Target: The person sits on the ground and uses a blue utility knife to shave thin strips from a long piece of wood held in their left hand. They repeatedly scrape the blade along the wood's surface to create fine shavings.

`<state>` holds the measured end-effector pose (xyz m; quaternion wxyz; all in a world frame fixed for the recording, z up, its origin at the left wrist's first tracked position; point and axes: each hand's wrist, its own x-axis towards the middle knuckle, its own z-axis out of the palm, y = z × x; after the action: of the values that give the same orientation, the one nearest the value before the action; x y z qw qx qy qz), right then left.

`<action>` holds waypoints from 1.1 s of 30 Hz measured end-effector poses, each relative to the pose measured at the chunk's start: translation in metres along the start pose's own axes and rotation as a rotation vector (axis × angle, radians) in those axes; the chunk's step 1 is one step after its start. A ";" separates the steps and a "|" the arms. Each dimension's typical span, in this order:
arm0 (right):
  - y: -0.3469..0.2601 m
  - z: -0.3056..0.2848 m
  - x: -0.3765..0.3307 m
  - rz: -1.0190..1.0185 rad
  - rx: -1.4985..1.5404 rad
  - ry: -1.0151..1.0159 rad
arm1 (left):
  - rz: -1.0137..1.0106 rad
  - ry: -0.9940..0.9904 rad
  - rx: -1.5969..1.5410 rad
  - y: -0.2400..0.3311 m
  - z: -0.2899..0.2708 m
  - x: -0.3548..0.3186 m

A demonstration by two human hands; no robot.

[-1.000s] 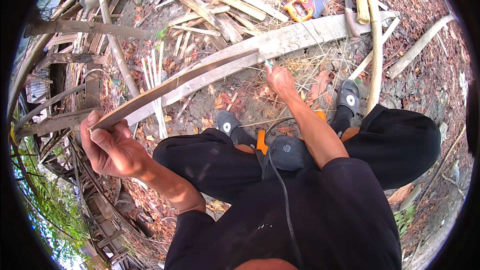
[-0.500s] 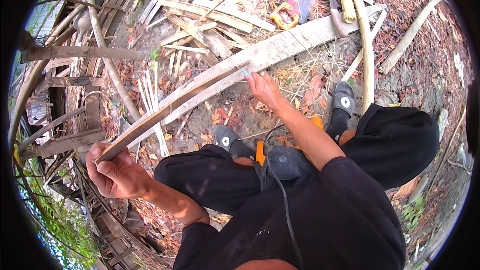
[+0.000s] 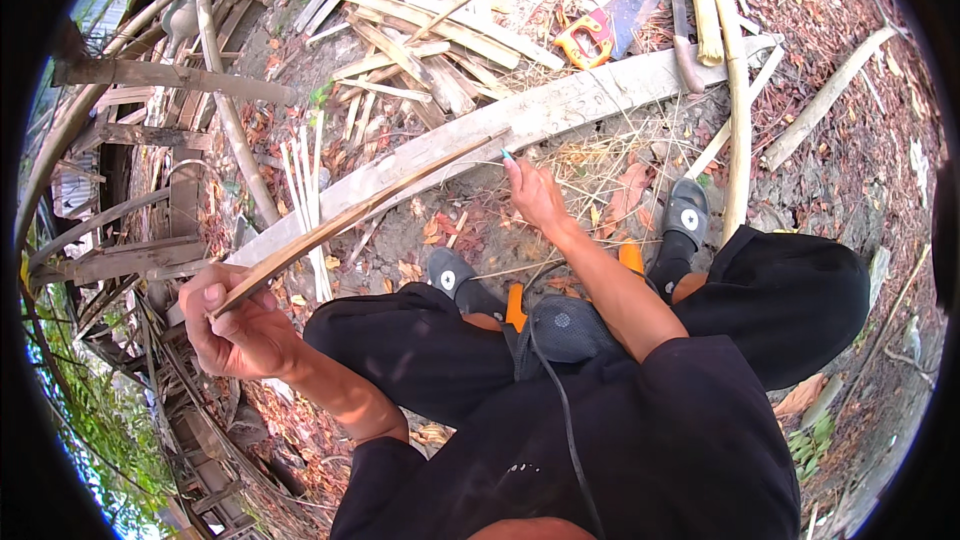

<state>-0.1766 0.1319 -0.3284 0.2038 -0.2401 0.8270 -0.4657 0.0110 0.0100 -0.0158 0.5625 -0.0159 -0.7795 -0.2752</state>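
Note:
My left hand (image 3: 238,332) grips the near end of a long, narrow wooden strip (image 3: 372,202), its thumb on top and fingers curled beneath. The strip slants up and to the right, its far end over a long pale plank (image 3: 590,90) on the ground. Close to that far end, my right hand (image 3: 538,198) pinches a small, thin thing with a light-blue tip (image 3: 507,154); too little of it shows to tell its kind. A gap shows between the right fingers and the strip.
Beyond the plank lies a heap of split wood (image 3: 430,65). A handsaw (image 3: 585,38) with an orange-and-red handle and a long knife (image 3: 687,62) rest at the plank's far end. Poles (image 3: 738,110) lie to the right. Stacked timber (image 3: 130,265) fills the left side.
The strip has turned in my left hand, showing a lighter, narrower side. The right hand sits slightly lower and farther from the strip's end, with the blue tip pointing up.

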 end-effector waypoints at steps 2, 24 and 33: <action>0.021 0.000 0.013 0.137 -0.050 0.009 | 0.033 -0.060 -0.021 0.002 0.008 0.001; 0.011 -0.025 -0.026 0.157 -0.085 0.030 | -0.014 -0.011 0.057 0.009 -0.002 -0.002; -0.115 -0.043 -0.054 -0.335 0.218 0.066 | 0.030 -0.024 0.042 0.002 0.003 0.002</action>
<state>-0.1335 0.1411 -0.2013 0.1210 -0.3353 0.7264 -0.5876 0.0086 0.0121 -0.0142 0.5576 -0.0191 -0.7913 -0.2501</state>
